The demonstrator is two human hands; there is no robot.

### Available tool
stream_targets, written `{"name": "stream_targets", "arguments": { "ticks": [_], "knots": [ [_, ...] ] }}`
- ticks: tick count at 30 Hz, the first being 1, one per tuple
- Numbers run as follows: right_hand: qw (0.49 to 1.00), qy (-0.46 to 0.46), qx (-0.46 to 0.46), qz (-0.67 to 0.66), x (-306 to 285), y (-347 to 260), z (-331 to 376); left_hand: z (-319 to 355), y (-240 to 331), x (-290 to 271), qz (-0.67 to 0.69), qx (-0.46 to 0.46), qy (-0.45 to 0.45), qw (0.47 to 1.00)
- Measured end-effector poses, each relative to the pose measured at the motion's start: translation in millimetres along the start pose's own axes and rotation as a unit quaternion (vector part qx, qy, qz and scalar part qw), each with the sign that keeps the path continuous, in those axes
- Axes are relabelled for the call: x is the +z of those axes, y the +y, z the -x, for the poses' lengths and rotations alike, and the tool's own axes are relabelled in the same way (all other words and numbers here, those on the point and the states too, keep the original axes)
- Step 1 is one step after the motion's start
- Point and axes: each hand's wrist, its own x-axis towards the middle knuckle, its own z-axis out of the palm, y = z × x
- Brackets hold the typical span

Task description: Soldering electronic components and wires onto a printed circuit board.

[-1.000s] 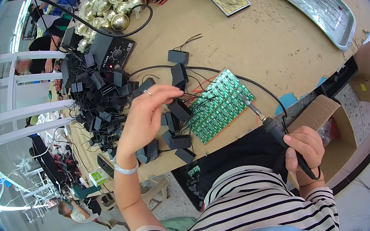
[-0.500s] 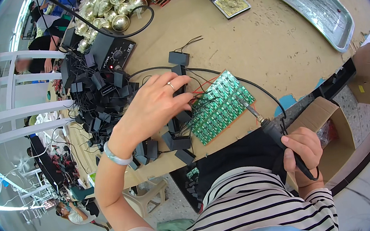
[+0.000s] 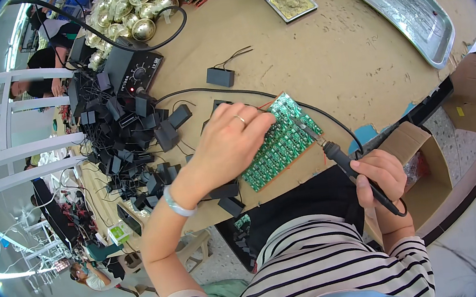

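Observation:
My left hand [image 3: 232,143], with a ring on one finger, reaches over the left part of a green circuit board panel [image 3: 277,156]. Its thumb and fingers are drawn together at the panel's upper left, and whatever they pinch is hidden. Beneath and beside this hand lie black rectangular boxes with thin wires, one of them a black box [image 3: 231,206] near the table's front edge. My right hand [image 3: 381,176] is wrapped round the handle of a soldering iron [image 3: 340,157]. The iron's tip points up and left, over the panel's right part.
Left of the panel heaps a pile of wired black boxes [image 3: 127,117] beside a soldering station [image 3: 136,72]. Its cable loops behind the panel. Farther back are shiny metal domes [image 3: 143,29], a tip-cleaning tray [image 3: 293,3] and a metal tray [image 3: 445,43]. Cardboard box [image 3: 439,168] stands right, below table level.
My left hand has moved right, from the black boxes onto the panel, and its fingers have drawn together. The soldering iron has shifted slightly up and left along the panel, still in my right hand.

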Motion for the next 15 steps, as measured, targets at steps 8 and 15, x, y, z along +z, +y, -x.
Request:
{"name": "stream_targets", "arguments": {
  "ticks": [8,15],
  "knots": [
    [1.000,-0.015,0.013,-0.011,2,1,-1,8,1,18,-0.015,-0.021,0.011,1.000],
    [0.999,-0.033,0.010,-0.004,4,1,-3,9,2,23,-0.029,-0.032,0.026,0.999]
  ]
}}
